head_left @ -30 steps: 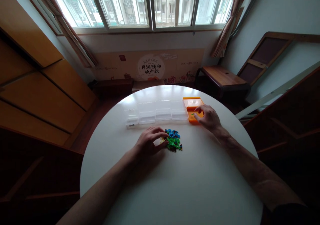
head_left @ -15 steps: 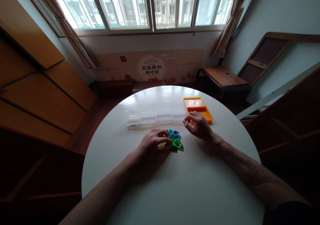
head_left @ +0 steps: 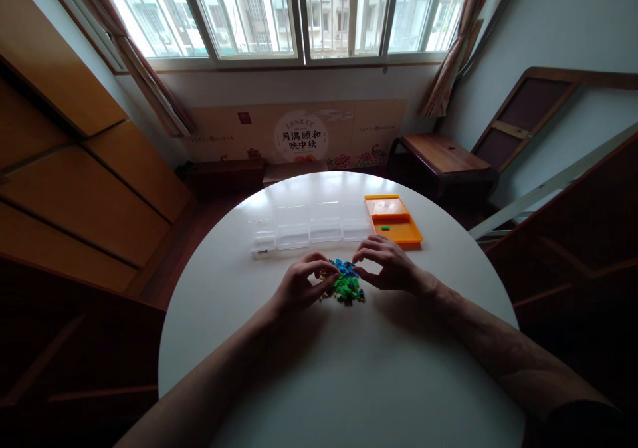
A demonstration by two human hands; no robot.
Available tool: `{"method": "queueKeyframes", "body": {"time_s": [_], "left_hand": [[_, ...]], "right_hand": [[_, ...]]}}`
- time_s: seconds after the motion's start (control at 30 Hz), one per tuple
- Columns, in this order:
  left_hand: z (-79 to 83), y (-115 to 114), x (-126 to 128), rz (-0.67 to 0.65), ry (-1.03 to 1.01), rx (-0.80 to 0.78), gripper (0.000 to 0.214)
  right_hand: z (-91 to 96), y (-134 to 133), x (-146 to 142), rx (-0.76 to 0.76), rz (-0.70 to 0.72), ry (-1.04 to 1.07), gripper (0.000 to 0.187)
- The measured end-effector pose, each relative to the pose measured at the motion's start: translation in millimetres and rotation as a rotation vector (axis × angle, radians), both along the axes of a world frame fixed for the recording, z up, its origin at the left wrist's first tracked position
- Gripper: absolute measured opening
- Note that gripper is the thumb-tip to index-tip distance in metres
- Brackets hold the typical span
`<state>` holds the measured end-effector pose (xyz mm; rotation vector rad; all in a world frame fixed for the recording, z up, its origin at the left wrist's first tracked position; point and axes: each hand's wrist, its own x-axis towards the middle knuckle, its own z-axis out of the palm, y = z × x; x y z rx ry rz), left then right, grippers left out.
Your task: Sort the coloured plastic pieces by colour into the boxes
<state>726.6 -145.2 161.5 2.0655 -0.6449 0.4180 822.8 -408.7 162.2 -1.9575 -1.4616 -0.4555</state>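
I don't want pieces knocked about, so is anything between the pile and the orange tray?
Yes: the right hand, near the right side of the pile, is between it and the orange tray. Nothing else visible is.

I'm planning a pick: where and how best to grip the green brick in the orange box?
Probably pinch the green brick by its long near and far sides, from above: it lies lengthwise left to right in the open orange box.

Beyond the far edge of my round white table (head_left: 369, 368), I see a beige printed paper-like panel (head_left: 302, 132) beneath a wide glass window (head_left: 329, 16) and pinkish-brown fabric curtains (head_left: 144, 79).
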Motion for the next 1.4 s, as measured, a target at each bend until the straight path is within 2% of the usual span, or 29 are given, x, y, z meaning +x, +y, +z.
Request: {"method": "queueKeyframes", "body": {"time_s": [0.1, 0.3, 0.53, 0.7, 0.83, 0.93, 1.03, 1.2, 1.3, 1.4], "left_hand": [[4.0, -3, 0, 0.012, 0.103, -0.115, 0.02], [7.8, -8, 0, 0.008, 0.143, -0.166, 0.026], [4.9, -10, 0, -0.016, 0.158, -0.18, 0.025], [5.1, -12, 1, -0.007, 0.14, -0.179, 0.027], [3.7, -12, 1, -0.005, 0.103, -0.158, 0.024], [0.7, -5, 2, 0.019, 0.034, -0.077, 0.019], [-2.0, 4, 0, 0.037, -0.05, 0.06, 0.014], [-3.0, 11, -3, 0.06, -0.114, 0.174, 0.009], [-2.6, 11, -5, 0.045, -0.106, 0.177, 0.008], [-2.0, 11, -6, 0.023, -0.1, 0.201, 0.008]], "right_hand": [[-0.3, 4, -3, -0.008, 0.05, -0.042, 0.017], [-6.2, 5, -1, -0.024, 0.062, -0.085, 0.025], [-9.3, 3, 1, 0.007, 0.1, -0.139, 0.013], [-7.7, 5, -1, 0.029, 0.1, -0.125, 0.016], [-3.2, 5, -2, 0.031, 0.084, -0.13, 0.011], [0.3, -1, 3, 0.059, -0.044, -0.094, 0.004], [-0.4, -13, 16, 0.143, -0.266, -0.032, 0.005], [-17.1, -37, 46, 0.177, -0.569, 0.085, 0.011], [-29.5, -45, 58, 0.146, -0.683, 0.119, 0.014], [-36.0, -46, 62, 0.116, -0.727, 0.132, 0.013]]}}
